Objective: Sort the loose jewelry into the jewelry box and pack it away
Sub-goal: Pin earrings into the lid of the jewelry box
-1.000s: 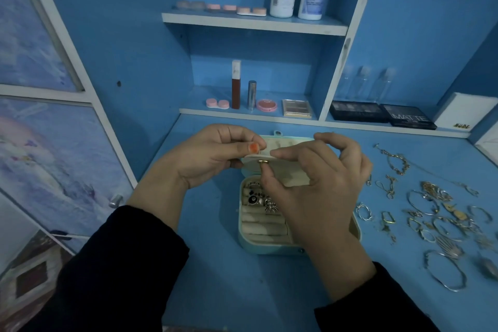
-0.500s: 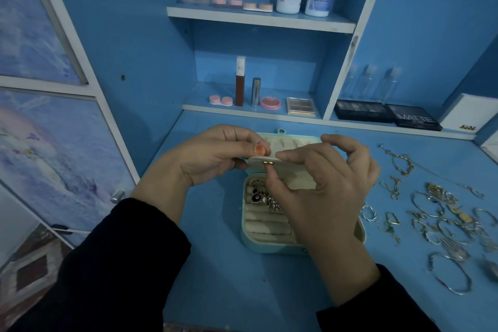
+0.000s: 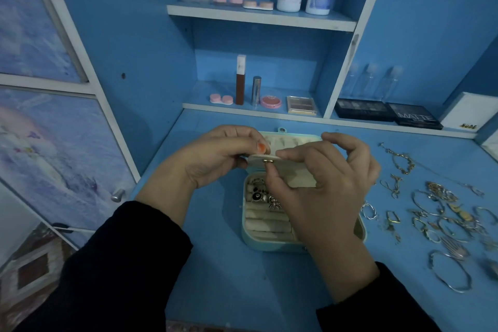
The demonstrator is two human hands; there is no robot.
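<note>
Two hands over open mint jewelry box: left hand pinches cream flap, right hand gold piece.

Blue desk — open jewelry box centre, loose jewelry scattered right.

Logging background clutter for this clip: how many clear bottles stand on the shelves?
3. All stand in a row in the right compartment, behind the black palettes: left bottle, middle bottle, right bottle. The view is dim, so more may be hidden.
</note>
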